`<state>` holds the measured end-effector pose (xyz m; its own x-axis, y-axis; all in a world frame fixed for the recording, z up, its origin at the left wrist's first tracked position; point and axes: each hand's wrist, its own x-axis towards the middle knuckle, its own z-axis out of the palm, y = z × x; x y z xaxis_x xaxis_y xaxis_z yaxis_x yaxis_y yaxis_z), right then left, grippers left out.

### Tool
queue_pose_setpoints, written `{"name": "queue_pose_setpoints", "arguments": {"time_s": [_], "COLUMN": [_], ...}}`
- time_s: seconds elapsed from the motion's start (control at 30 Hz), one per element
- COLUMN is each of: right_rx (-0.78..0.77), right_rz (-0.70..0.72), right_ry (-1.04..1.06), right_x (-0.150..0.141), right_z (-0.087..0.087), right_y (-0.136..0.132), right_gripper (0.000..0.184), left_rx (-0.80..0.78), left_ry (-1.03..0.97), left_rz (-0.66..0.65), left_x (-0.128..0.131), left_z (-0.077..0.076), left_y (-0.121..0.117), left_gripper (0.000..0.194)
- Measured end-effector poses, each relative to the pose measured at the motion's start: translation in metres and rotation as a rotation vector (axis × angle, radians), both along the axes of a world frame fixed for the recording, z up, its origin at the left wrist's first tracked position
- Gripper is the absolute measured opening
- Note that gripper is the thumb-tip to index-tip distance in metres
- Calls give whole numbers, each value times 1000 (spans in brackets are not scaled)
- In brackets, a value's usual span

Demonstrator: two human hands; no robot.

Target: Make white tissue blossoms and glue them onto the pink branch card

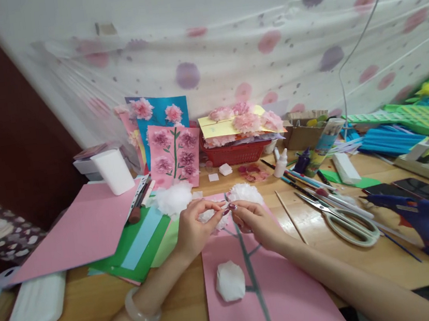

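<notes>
1. Two hands meet at the centre of the frame. The left hand (195, 229) has thumb and forefinger drawn together; the right hand (259, 223) is likewise pinched, its fingertips just beside the left's. What, if anything, is clamped between them is too small to tell.
2. One pink sheet (294, 296) lies below the hands, lower centre, bearing a painted green stem (251, 270). A white ruffled flower (245, 193) sits at its top; a second white flower (219, 221) is partly hidden behind the fingers.
3. A white paper disc (230, 281) lies lower centre, beside a short branch. Whether it is fixed cannot be told; if loose, a brushing forearm could shift it.
4. Risk, as judged: pulling hard on thin petals could tear them; a low wrist could crush the ruffles.
5. Scissors (353, 227) lie with points towards the right forearm, centre right; a sideways sweep could catch them. The glue gun (412, 214) lies farther right; its heat cannot be judged.
</notes>
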<state>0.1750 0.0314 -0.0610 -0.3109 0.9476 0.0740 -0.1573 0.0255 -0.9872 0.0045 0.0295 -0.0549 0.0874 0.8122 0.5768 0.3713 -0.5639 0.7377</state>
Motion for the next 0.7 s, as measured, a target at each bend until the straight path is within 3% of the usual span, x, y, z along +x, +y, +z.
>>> {"name": "queue_pose_setpoints", "arguments": {"time_s": [0.33,0.53,0.7], "right_rx": [-42,-13,-1], "right_rz": [17,-37,-77], "right_ry": [65,-17,-87], "right_x": [2,2,2], "right_z": [-6,-3,3], "right_y": [2,0,-3], "right_gripper": [21,24,30], "left_rx": [-45,-142,-132], "left_ry": [-29,-63,-43], "left_rz": [-39,-40,-29], "left_x": [2,5,4], "left_z": [1,4,1], "left_y": [-3,-6,-2], "left_gripper": [12,19,8]}}
